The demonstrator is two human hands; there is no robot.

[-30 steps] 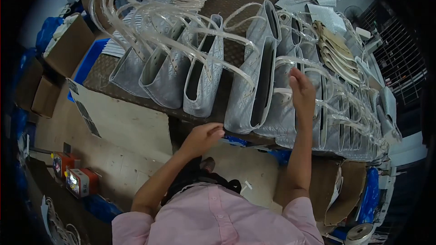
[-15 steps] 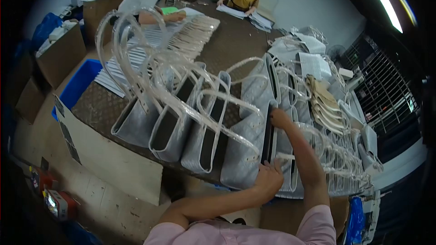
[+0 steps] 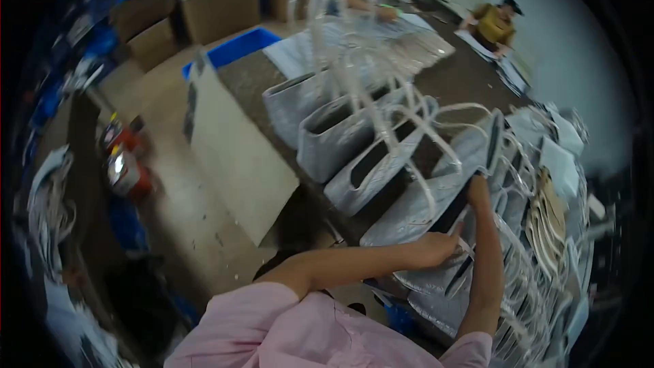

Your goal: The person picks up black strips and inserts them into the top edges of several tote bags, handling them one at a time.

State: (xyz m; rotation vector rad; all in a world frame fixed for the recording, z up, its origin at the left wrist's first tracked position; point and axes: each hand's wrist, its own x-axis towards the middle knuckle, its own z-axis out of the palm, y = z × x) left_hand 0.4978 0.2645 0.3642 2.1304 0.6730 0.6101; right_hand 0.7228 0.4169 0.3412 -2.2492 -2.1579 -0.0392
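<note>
Head view, motion-blurred, frame tilted. A row of silver-grey tote bags with clear plastic-wrapped handles stands on a dark brown table that runs from the upper centre to the lower right of the frame. The left hand lies at centre right on the near side of one grey bag, fingers curled against its wall near the mouth; whether they pinch the fabric I cannot tell because of blur. The right hand sits just above it, at the dark open mouth of the same bag, fingertips hidden at the opening; grip not readable. This bag leans toward the table's near edge, with more bags packed close to its right and lower right. Three further bags stand to its upper left with mouths open; interiors look dark, contents not discernible. Cardboard boxes and a blue bin stand at upper left; what they hold is unclear. A pale board leans against the table's left edge, with open floor beside it. Two other people sit at the far end of the table, top of frame. No writing is legible.
</note>
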